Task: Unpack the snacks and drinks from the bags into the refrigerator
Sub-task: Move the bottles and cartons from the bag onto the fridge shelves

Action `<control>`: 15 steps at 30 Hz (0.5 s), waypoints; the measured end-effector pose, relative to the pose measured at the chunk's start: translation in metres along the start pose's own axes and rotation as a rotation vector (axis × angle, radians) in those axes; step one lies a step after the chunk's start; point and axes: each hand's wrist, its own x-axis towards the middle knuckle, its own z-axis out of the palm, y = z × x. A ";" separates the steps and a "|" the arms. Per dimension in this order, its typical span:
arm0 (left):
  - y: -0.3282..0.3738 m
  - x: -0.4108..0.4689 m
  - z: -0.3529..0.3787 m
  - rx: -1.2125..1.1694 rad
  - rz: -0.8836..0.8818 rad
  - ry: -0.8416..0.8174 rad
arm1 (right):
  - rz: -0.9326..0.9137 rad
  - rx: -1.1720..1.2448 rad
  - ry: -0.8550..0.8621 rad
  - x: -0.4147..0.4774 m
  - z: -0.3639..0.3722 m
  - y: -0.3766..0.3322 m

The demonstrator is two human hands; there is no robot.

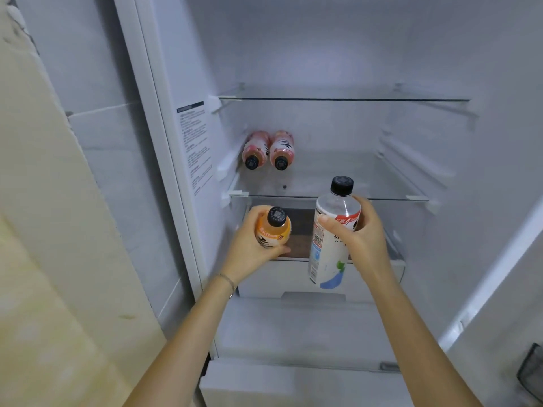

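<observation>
The refrigerator stands open in front of me, with a lower glass shelf (382,196) and an upper glass shelf (352,99). Two pink drink bottles (269,148) with black caps stand side by side at the back left of the lower shelf. My left hand (252,248) grips a small orange drink bottle (273,229) with a black cap, just below the shelf's front edge on the left. My right hand (364,233) holds a taller clear bottle (332,236) with a white label and black cap, its cap level with the lower shelf's front edge.
A clear drawer (293,277) sits under the lower shelf. The fridge's left wall carries a printed label (195,142). The open door (499,259) flanks the right side, with a dark object (531,374) at the lower right. A cream wall (44,230) is on the left.
</observation>
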 end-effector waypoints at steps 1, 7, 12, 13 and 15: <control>-0.004 0.002 0.000 0.021 0.002 -0.005 | 0.000 0.002 -0.006 0.001 0.000 0.001; -0.021 0.013 0.003 0.168 0.037 -0.047 | 0.019 0.014 -0.030 0.003 0.006 0.011; -0.043 0.016 0.010 0.269 0.025 -0.018 | 0.033 0.009 -0.049 0.006 0.010 0.017; -0.047 0.017 0.010 0.308 0.032 -0.044 | 0.041 0.008 -0.050 0.007 0.012 0.017; -0.055 0.019 0.012 0.404 0.058 -0.104 | 0.055 0.011 -0.041 0.010 0.014 0.019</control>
